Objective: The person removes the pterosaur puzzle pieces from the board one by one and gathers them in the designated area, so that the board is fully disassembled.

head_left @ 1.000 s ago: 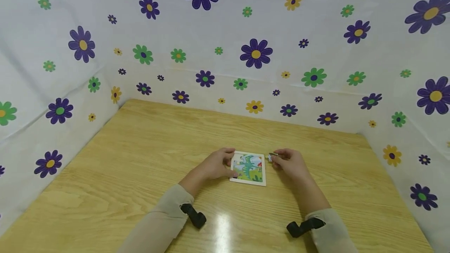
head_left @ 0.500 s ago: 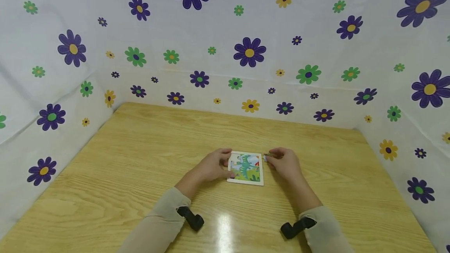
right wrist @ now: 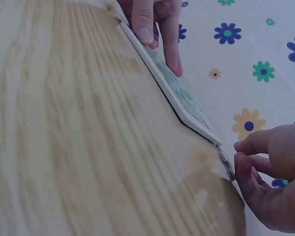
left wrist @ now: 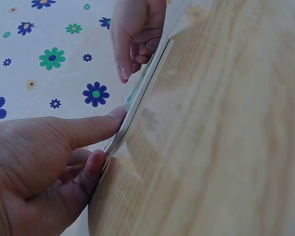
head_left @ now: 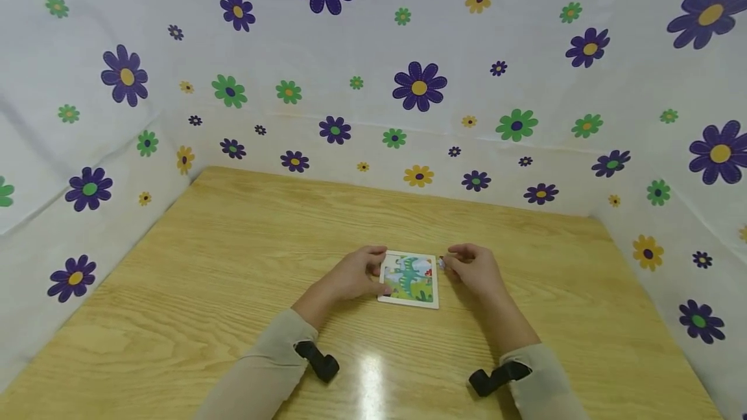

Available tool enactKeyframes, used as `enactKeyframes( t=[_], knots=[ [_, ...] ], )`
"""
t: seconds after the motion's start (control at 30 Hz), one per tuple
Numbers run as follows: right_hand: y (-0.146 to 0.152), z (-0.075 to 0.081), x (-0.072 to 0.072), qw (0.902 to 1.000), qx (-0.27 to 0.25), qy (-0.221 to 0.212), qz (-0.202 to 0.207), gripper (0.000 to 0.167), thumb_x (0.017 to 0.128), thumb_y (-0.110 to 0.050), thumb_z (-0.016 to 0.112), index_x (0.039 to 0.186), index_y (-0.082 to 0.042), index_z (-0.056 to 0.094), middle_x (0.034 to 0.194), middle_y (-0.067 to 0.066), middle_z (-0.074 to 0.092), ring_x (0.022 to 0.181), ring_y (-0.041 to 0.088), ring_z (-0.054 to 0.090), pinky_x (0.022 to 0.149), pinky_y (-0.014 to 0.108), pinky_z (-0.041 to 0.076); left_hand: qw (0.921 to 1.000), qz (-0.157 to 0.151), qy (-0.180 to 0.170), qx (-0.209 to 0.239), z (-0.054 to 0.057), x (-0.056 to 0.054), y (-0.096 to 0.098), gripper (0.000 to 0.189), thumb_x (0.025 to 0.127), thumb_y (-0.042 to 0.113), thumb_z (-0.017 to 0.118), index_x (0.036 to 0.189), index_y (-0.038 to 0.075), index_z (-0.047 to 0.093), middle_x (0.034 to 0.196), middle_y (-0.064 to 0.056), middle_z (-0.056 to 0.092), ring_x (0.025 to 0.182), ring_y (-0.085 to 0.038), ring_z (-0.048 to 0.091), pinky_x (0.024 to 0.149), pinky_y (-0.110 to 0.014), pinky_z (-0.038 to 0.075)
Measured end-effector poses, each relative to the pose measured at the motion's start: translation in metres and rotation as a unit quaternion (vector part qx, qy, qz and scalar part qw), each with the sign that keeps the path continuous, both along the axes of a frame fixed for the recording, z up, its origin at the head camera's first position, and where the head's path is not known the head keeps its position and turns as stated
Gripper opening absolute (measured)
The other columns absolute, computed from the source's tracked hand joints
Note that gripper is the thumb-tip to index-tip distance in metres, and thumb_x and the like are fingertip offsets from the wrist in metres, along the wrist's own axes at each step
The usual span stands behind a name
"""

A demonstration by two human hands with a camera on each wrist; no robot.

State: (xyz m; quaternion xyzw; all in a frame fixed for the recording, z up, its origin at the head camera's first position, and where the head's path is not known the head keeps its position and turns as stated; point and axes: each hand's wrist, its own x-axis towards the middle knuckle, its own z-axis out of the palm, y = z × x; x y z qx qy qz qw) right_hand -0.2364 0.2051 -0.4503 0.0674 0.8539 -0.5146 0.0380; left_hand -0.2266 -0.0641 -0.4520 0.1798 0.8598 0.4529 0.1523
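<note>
A small jigsaw puzzle (head_left: 413, 282) in a pale square frame lies on the table, its picture a green-striped dinosaur among bright plants. At its upper left a bare pale patch of the backing shows. My left hand (head_left: 353, 275) holds the frame's left side, with the thumb over the near part and the fingers at the far corner. Just off the right edge, my right hand (head_left: 475, 271) pinches a small jigsaw piece (head_left: 441, 262) between thumb and fingertips. In the right wrist view this piece (right wrist: 226, 163) stands on edge by the frame's corner, partly hidden by the fingertips.
The wood-grain table (head_left: 245, 232) runs back to a white cloth (head_left: 373, 44) printed with purple, green and yellow flowers, which encloses it on the left, back and right. Each sleeved forearm wears a black strap mount (head_left: 318, 360). Light glares on the near tabletop.
My right hand has drawn slightly nearer the puzzle's right edge, and the piece has turned in its fingers. The left hand keeps its hold on the frame. The head view has shifted a little.
</note>
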Motion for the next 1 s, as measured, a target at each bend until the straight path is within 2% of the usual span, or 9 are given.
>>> enactKeyframes(
  t=[0.17,0.33,0.43,0.67,0.8,0.9,1.0],
  knots=[
    [-0.012,0.004,0.006,0.9993,0.015,0.013,0.032,0.030,0.095,-0.012,0.067,0.121,0.003,0.066,0.101,0.014,0.061,0.073,0.013,0.060,0.064,0.022,0.052,1.0000,-0.008,-0.005,0.002,-0.001,-0.001,0.001,0.085,0.082,0.019,0.084,0.152,0.003,0.039,0.139,-0.011,0.055,0.100,-0.016,0.053,0.086,-0.031,0.045],
    [-0.029,0.005,0.007,0.9967,0.001,0.016,0.079,0.030,0.094,-0.009,0.068,0.121,0.005,0.066,0.103,0.015,0.058,0.078,0.012,0.065,0.068,0.023,0.057,0.9999,-0.015,-0.005,-0.003,-0.001,-0.001,0.004,0.083,0.082,0.019,0.084,0.151,0.003,0.042,0.146,-0.009,0.050,0.101,-0.015,0.054,0.086,-0.029,0.045],
    [-0.037,0.004,0.007,0.9956,-0.002,0.010,0.093,0.029,0.094,-0.009,0.067,0.120,0.005,0.067,0.104,0.015,0.059,0.082,0.012,0.067,0.071,0.024,0.058,0.9997,-0.024,0.003,-0.004,-0.002,-0.002,0.007,0.081,0.082,0.021,0.084,0.150,0.002,0.044,0.151,-0.008,0.046,0.103,-0.014,0.055,0.087,-0.029,0.046],
    [-0.045,0.000,0.004,0.9896,0.064,0.026,0.126,0.028,0.095,-0.011,0.067,0.119,0.003,0.069,0.100,0.013,0.070,0.073,0.011,0.065,0.065,0.025,0.053,0.9995,-0.028,0.008,-0.010,-0.008,-0.004,0.006,0.084,0.083,0.024,0.083,0.152,0.004,0.040,0.147,-0.009,0.053,0.104,-0.013,0.059,0.091,-0.032,0.048],
    [-0.051,0.001,0.001,0.9864,0.087,0.027,0.136,0.025,0.097,-0.013,0.064,0.117,0.000,0.071,0.092,0.009,0.071,0.070,0.011,0.061,0.065,0.026,0.051,0.9998,-0.020,0.006,-0.005,-0.005,-0.004,0.002,0.083,0.083,0.023,0.083,0.152,0.003,0.041,0.149,-0.010,0.051,0.106,-0.015,0.059,0.094,-0.036,0.049],
    [-0.054,0.001,-0.001,0.9848,0.096,0.032,0.141,0.023,0.097,-0.012,0.063,0.116,-0.001,0.071,0.091,0.008,0.070,0.070,0.012,0.061,0.065,0.026,0.049,0.9999,-0.012,0.006,-0.003,-0.003,-0.005,0.000,0.084,0.082,0.023,0.084,0.152,0.003,0.041,0.143,-0.011,0.057,0.103,-0.015,0.060,0.094,-0.036,0.049],
    [-0.056,0.000,-0.002,0.9836,0.090,0.042,0.150,0.021,0.097,-0.011,0.064,0.115,-0.001,0.068,0.095,0.011,0.069,0.071,0.012,0.061,0.065,0.026,0.050,0.9999,-0.004,0.007,-0.007,-0.004,-0.006,-0.002,0.085,0.081,0.024,0.086,0.151,0.004,0.043,0.131,-0.009,0.064,0.098,-0.013,0.058,0.089,-0.034,0.049]
  ],
)
